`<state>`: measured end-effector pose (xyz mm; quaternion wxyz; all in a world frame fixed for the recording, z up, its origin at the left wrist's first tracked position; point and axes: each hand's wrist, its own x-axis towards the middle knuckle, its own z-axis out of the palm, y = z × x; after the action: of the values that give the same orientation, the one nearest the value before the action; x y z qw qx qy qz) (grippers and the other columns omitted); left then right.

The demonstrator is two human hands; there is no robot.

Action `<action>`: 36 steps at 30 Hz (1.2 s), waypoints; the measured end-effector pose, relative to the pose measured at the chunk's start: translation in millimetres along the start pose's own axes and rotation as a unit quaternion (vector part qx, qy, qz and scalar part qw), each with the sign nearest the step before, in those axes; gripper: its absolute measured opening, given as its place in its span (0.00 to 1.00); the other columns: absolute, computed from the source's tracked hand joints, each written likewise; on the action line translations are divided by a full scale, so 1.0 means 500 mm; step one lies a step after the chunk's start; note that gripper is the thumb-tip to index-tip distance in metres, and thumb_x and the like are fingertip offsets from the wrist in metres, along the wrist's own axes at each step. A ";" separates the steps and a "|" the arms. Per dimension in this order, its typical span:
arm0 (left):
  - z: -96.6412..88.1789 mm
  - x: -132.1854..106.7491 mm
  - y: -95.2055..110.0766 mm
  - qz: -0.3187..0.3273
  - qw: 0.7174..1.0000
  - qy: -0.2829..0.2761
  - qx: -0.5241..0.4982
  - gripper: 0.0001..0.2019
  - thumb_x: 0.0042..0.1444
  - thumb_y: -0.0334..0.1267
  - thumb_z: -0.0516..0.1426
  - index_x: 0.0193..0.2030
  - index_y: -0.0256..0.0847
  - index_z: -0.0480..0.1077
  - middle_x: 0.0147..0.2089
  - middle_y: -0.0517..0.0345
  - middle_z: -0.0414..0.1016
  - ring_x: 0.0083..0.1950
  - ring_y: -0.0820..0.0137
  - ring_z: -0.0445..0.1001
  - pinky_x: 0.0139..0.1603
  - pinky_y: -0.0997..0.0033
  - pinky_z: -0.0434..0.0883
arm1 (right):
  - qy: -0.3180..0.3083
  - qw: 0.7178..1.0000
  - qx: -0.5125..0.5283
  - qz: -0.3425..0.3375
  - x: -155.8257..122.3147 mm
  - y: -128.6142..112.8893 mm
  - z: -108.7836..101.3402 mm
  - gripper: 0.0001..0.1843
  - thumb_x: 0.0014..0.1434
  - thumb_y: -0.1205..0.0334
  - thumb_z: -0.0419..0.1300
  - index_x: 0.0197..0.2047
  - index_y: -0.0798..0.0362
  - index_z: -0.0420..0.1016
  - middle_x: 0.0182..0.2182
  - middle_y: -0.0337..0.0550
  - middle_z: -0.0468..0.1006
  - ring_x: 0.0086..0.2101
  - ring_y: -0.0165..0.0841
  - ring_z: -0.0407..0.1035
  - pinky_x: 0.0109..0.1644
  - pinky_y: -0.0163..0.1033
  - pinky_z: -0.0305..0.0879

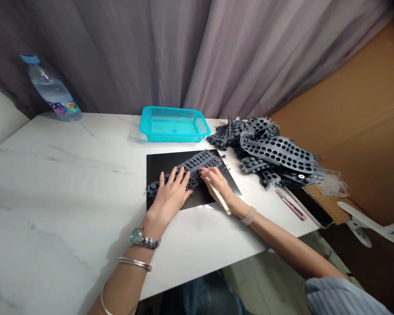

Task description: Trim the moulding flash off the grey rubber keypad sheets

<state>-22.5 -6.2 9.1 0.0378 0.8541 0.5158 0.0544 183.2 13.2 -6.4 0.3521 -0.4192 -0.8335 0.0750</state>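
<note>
The left hand [168, 197] lies flat on a strip of dark grey moulded rubber [187, 173], its fingers spread apart and pressing down, not clamped on it. The strip, studded with rows of round nubs, runs at a slant across a black sheet [164, 164] on the white marble-patterned bench [68, 188]. The right hand [215, 183] sits at the strip's far end, curled closed on a slim pale stick [218, 196], with its fingertips [203, 172] touching the rubber. A few small loose rubber bits [225, 166] lie on the black sheet near that end.

Just past the sheet stands a turquoise plastic basket [174, 125]. To its right, a heap of perforated dark rubber sheets [265, 151] spills across the bench. Pink-handled snips [290, 204] lie beside the heap, next to a dark phone [313, 208] at the bench edge. A water bottle [51, 87] leans in the far left corner against a grey curtain [118, 52].
</note>
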 end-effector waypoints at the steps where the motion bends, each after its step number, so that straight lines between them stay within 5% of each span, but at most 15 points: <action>1: 0.001 0.000 0.000 0.000 1.000 -0.001 0.000 0.27 0.67 0.42 0.50 0.70 0.38 0.54 0.73 0.44 0.52 0.73 0.50 0.50 0.68 0.33 0.51 | 0.053 0.997 0.006 0.049 -0.002 0.010 -0.002 0.11 0.70 0.60 0.47 0.48 0.50 0.68 0.49 0.50 0.76 0.45 0.38 0.72 0.48 0.46 0.72; 5: -0.001 0.000 0.002 0.000 1.000 -0.005 0.001 0.27 0.67 0.42 0.49 0.71 0.38 0.54 0.73 0.44 0.51 0.73 0.49 0.50 0.68 0.33 0.50 | 0.178 0.962 -0.007 0.205 -0.021 0.072 -0.032 0.13 0.68 0.52 0.51 0.45 0.51 0.71 0.41 0.48 0.79 0.38 0.39 0.74 0.44 0.47 0.71; 9: -0.013 0.000 -0.007 0.004 1.000 -0.001 -0.013 0.28 0.68 0.43 0.48 0.72 0.36 0.51 0.74 0.43 0.50 0.74 0.51 0.49 0.69 0.38 0.52 | 0.176 0.959 -0.062 0.213 -0.057 0.116 -0.070 0.14 0.66 0.49 0.54 0.40 0.51 0.74 0.43 0.51 0.79 0.44 0.44 0.72 0.49 0.55 0.69; 13: -0.023 -0.004 -0.026 -0.012 0.999 -0.005 -0.030 0.28 0.68 0.43 0.47 0.71 0.35 0.51 0.74 0.44 0.48 0.74 0.53 0.48 0.69 0.43 0.55 | 0.136 0.980 -0.055 0.138 -0.062 0.082 -0.075 0.11 0.66 0.54 0.55 0.43 0.49 0.76 0.49 0.51 0.76 0.48 0.44 0.71 0.50 0.55 0.71; 17: -0.017 -0.009 -0.030 -0.007 1.000 -0.017 -0.025 0.26 0.68 0.42 0.47 0.70 0.38 0.54 0.73 0.45 0.51 0.74 0.53 0.49 0.68 0.42 0.55 | -0.008 0.999 -0.031 -0.020 -0.036 0.018 -0.033 0.11 0.68 0.60 0.54 0.49 0.49 0.75 0.53 0.51 0.75 0.50 0.40 0.70 0.50 0.50 0.73; 20: -0.010 -0.008 -0.026 0.003 1.000 -0.016 -0.018 0.25 0.68 0.42 0.47 0.70 0.40 0.56 0.73 0.45 0.53 0.73 0.52 0.50 0.67 0.41 0.55 | -0.060 0.994 -0.044 -0.085 -0.018 -0.006 0.002 0.10 0.67 0.62 0.54 0.49 0.48 0.75 0.51 0.48 0.78 0.49 0.40 0.70 0.51 0.50 0.73; 36: -0.015 -0.009 -0.022 0.006 1.000 -0.017 -0.009 0.24 0.68 0.40 0.46 0.69 0.41 0.58 0.73 0.45 0.52 0.73 0.50 0.52 0.66 0.40 0.57 | -0.127 0.981 -0.071 -0.126 0.003 -0.031 -0.010 0.12 0.69 0.64 0.51 0.49 0.51 0.75 0.57 0.51 0.73 0.51 0.41 0.69 0.52 0.52 0.72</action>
<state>-35.1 -4.7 14.9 0.0538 0.8574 0.5098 0.0445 175.7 3.7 4.7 0.2190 -0.3218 -0.9208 0.0234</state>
